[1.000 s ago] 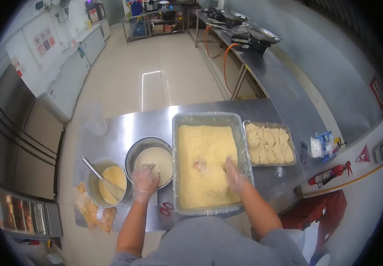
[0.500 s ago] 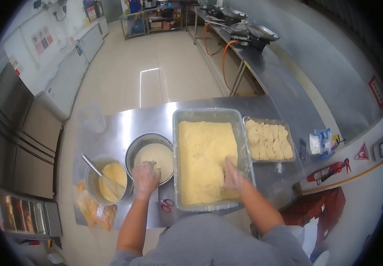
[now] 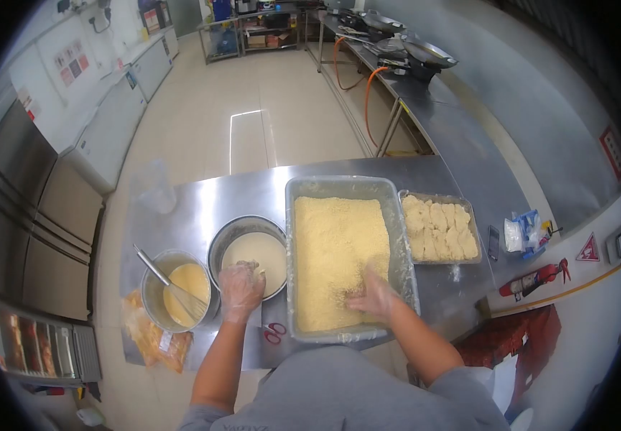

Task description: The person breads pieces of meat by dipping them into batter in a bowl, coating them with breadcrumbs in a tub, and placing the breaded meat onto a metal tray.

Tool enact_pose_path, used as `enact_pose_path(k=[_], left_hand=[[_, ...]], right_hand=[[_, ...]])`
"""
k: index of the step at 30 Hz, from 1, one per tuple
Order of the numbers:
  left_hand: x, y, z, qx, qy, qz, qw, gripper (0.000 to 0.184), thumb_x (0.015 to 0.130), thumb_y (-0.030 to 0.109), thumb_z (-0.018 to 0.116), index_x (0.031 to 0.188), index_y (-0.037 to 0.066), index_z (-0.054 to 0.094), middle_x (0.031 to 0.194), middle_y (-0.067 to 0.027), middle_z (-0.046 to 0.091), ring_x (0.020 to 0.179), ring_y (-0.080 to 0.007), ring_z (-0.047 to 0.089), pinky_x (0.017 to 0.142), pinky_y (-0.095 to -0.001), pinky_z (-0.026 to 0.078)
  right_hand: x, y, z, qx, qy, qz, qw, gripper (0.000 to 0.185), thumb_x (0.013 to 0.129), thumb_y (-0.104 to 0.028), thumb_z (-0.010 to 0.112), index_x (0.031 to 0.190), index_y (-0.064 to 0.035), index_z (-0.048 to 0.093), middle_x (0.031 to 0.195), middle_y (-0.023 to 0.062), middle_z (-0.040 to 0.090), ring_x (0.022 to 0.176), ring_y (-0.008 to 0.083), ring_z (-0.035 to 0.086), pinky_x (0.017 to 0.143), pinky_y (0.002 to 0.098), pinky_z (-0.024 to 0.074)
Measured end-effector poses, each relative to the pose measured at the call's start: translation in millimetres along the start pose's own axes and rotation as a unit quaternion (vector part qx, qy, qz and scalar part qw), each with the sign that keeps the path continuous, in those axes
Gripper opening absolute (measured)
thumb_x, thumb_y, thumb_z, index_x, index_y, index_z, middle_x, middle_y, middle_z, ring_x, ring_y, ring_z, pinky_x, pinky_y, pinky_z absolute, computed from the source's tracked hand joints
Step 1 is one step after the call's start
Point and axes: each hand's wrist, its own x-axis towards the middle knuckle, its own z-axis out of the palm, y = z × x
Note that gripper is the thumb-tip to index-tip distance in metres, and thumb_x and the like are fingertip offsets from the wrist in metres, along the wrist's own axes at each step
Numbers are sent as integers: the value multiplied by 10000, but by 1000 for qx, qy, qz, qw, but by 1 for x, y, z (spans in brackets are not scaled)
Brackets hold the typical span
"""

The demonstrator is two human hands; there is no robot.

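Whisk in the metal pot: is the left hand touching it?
Apart: the head view plainly shows the metal pot's rim between the whisk and the left hand.

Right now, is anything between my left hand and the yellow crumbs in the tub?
Yes: the bowl's right rim, then the tub's left wall, stand between your left hand and the crumbs. The scissors lie nearer you, off that path.
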Motion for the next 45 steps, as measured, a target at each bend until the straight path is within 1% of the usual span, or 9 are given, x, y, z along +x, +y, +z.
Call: enact_pose_path(k=[3,5,11,14,18,23,32,38,45], left_hand=[[5,2,-5,1,9,8,1000,326,902,296,774,1115,60,848,1129,-153,825,1062,-341,764,986,-480,542],[2,3,-6,-1,19,9,1000,323,900,296,776,1104,56,850,1120,-154,827,1057,-339,766,984,-477,548],[6,0,-6,-10,5,10,1000,310,899,299,779,1082,60,854,1104,-153,831,1042,-337,769,988,-469,557],[11,7,-10,11,-23,-16,1000,310,907,299,775,1098,66,851,1121,-153,829,1067,-341,762,1001,-479,547],[4,-2,-1,10,-28,-13,999,326,926,314,760,1138,79,837,1127,-139,819,1083,-341,745,996,-498,524],[1,-1,1,31,-37,-18,999,319,937,322,751,1158,106,828,1120,-115,807,1067,-320,728,967,-487,501],[4,1,1,58,-29,-16,998,322,937,341,744,1151,111,820,1108,-102,805,1061,-311,718,953,-489,489],[5,-4,6,37,-21,-16,999,315,945,337,747,1159,115,815,1097,-113,805,1070,-322,716,967,-486,486],[7,1,0,43,-39,-17,998,300,931,305,761,1143,100,813,1086,-127,794,1049,-349,721,960,-502,502]], right_hand=[[11,7,-8,-281,78,-100,951,645,1153,-582,485,1341,13,649,1322,248,737,1191,457,679,1048,568,526],[14,-2,-7,-549,142,-261,781,545,1150,-499,547,1180,25,691,1168,270,758,1030,471,701,945,559,555],[-6,-83,71,-387,293,-737,471,414,1136,-351,582,1064,20,750,884,215,729,798,400,711,780,536,575],[-1,-107,92,-170,49,-489,854,379,1149,-329,574,886,-59,615,678,71,578,576,255,577,601,434,490],[-31,-117,91,-54,-97,-337,935,341,1138,-338,578,906,-90,607,696,-3,513,585,144,491,603,322,469],[74,-41,92,-204,29,-142,968,321,1116,-409,581,941,-140,589,702,-24,505,569,136,460,557,321,402],[87,-127,78,8,-179,-226,958,326,1138,-392,510,942,-137,560,767,-4,539,569,143,457,468,346,366],[174,-92,74,-186,40,-165,968,423,1204,-437,412,1030,-105,608,734,-24,486,558,121,405,498,298,350],[54,-126,88,32,-174,-173,969,603,1212,-570,340,1155,-45,630,702,-45,419,551,106,369,504,288,333]])
